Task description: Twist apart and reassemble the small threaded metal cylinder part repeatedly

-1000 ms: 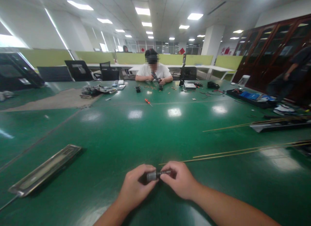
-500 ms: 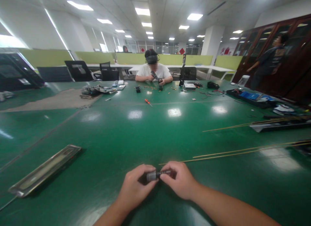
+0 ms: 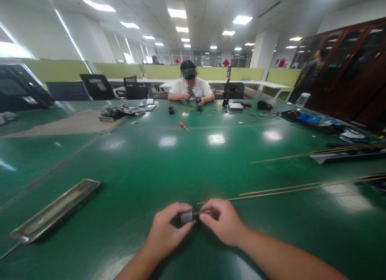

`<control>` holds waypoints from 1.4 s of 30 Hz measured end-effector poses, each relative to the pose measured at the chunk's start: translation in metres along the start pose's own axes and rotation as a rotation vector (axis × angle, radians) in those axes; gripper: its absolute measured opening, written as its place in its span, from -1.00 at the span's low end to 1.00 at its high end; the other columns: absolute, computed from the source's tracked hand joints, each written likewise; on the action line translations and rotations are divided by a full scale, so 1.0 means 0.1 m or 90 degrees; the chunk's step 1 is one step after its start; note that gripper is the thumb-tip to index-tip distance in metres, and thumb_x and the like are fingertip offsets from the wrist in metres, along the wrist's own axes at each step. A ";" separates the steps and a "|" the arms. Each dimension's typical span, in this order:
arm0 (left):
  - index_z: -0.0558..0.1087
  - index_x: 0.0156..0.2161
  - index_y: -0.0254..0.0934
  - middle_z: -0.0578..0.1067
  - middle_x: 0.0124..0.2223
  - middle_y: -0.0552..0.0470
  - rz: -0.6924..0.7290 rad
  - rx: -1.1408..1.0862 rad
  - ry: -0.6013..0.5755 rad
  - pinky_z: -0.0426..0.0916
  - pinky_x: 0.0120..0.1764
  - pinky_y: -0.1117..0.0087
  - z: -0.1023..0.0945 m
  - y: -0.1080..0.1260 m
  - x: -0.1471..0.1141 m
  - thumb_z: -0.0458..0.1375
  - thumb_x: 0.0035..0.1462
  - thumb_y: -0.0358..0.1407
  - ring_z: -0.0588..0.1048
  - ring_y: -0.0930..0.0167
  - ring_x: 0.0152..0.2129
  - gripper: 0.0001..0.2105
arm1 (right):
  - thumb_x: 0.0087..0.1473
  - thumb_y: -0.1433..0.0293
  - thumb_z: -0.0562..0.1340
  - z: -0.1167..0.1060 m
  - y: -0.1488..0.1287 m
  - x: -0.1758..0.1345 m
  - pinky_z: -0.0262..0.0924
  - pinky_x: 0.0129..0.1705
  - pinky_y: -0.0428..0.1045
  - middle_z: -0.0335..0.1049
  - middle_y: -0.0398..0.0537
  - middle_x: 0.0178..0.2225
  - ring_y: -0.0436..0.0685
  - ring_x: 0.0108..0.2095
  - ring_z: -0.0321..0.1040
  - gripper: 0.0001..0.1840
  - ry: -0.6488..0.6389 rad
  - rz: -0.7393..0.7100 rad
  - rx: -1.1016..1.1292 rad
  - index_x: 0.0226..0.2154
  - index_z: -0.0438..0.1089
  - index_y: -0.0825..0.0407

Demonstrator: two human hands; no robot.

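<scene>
Low over the green table (image 3: 141,175), both hands hold a small cylindrical part (image 3: 187,217) with a wide grey end and a thinner dark shaft-like end. Its exact kind is too small to make out. My left hand (image 3: 165,227) grips the grey end between thumb and fingers. On the other side, my right hand (image 3: 224,223) pinches the dark end, partly covering it. The part lies roughly level, its length running from hand to hand.
To the left lies a long, shallow metal-rimmed panel (image 3: 57,211) with a cable. Thin rods (image 3: 289,189) reach in from the right. An orange-handled screwdriver (image 3: 183,126) lies farther off. Across the table a person (image 3: 193,87) handles a power tool; another person (image 3: 310,73) stands by the cabinets.
Both hands have barely moved and keep hold of the cylindrical part. The person by the cabinets has moved left and farther away.
</scene>
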State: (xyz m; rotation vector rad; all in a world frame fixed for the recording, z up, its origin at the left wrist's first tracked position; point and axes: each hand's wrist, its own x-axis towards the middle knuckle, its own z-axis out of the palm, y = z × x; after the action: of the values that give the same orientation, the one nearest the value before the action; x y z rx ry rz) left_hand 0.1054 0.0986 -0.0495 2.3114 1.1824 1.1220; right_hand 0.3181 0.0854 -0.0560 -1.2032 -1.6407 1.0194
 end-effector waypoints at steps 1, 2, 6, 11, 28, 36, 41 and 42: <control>0.53 -0.22 -0.18 0.63 -0.28 0.07 -0.002 0.001 0.001 0.50 -0.26 0.46 0.00 0.00 0.00 0.33 0.02 -0.34 0.61 0.40 -0.35 -0.83 | 0.03 0.39 0.32 0.00 0.00 0.00 0.13 -0.45 -0.12 0.41 -0.16 -0.51 0.00 -0.51 0.30 -0.91 0.002 -0.001 0.000 -0.38 0.53 0.07; 0.53 -0.22 -0.19 0.63 -0.27 0.06 -0.003 0.002 0.002 0.50 -0.25 0.46 0.00 0.00 0.00 0.33 0.02 -0.34 0.61 0.39 -0.35 -0.83 | 0.03 0.39 0.32 0.00 0.00 0.00 0.13 -0.44 -0.12 0.41 -0.16 -0.51 0.00 -0.51 0.30 -0.91 0.005 -0.003 -0.001 -0.38 0.52 0.07; 0.54 -0.22 -0.20 0.63 -0.27 0.02 -0.007 0.004 0.004 0.51 -0.25 0.43 -0.02 -0.01 0.01 0.32 0.03 -0.33 0.61 0.37 -0.35 -0.83 | 0.04 0.39 0.31 -0.01 -0.01 0.01 0.15 -0.43 -0.12 0.42 -0.15 -0.50 0.01 -0.50 0.31 -0.91 0.010 -0.006 -0.004 -0.37 0.52 0.07; 0.54 -0.22 -0.20 0.63 -0.27 0.02 -0.006 0.005 0.004 0.51 -0.26 0.43 -0.03 -0.01 0.02 0.32 0.02 -0.33 0.61 0.36 -0.35 -0.83 | 0.04 0.39 0.31 -0.01 -0.02 0.01 0.15 -0.44 -0.12 0.41 -0.16 -0.52 0.01 -0.51 0.30 -0.91 0.009 0.003 -0.002 -0.38 0.52 0.07; 0.54 -0.20 -0.20 0.63 -0.24 0.03 -0.010 0.006 0.012 0.50 -0.22 0.43 -0.03 -0.05 0.01 0.32 0.03 -0.33 0.61 0.36 -0.31 -0.82 | 0.03 0.40 0.31 -0.03 0.00 0.02 0.16 -0.43 -0.12 0.43 -0.15 -0.51 0.01 -0.50 0.32 -0.91 0.021 0.009 -0.001 -0.37 0.52 0.09; 0.55 -0.22 -0.20 0.63 -0.25 0.02 -0.010 0.013 0.024 0.51 -0.25 0.43 -0.06 -0.02 0.04 0.31 0.04 -0.31 0.62 0.36 -0.33 -0.84 | 0.05 0.38 0.30 -0.03 0.01 0.02 0.16 -0.45 -0.12 0.41 -0.15 -0.51 0.01 -0.51 0.30 -0.90 0.029 0.014 0.015 -0.36 0.49 0.08; 0.55 -0.22 -0.20 0.64 -0.25 0.02 -0.005 0.007 0.023 0.52 -0.24 0.42 -0.07 -0.02 0.04 0.32 0.03 -0.31 0.62 0.36 -0.33 -0.83 | 0.05 0.37 0.30 -0.03 -0.01 0.02 0.16 -0.45 -0.12 0.39 -0.16 -0.52 0.00 -0.51 0.30 -0.89 0.033 0.017 0.012 -0.36 0.49 0.09; 0.55 -0.21 -0.20 0.63 -0.25 0.02 -0.005 0.005 0.021 0.52 -0.23 0.42 -0.07 -0.03 0.04 0.32 0.03 -0.32 0.62 0.36 -0.33 -0.83 | 0.04 0.37 0.30 -0.03 -0.01 0.02 0.16 -0.45 -0.12 0.39 -0.16 -0.52 0.00 -0.52 0.30 -0.89 0.033 0.017 0.012 -0.37 0.49 0.09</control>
State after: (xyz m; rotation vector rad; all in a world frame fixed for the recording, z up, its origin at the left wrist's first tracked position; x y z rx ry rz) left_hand 0.0998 0.1028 -0.0448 2.3007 1.2089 1.1600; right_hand 0.3203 0.0876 -0.0536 -1.2321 -1.5750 1.0107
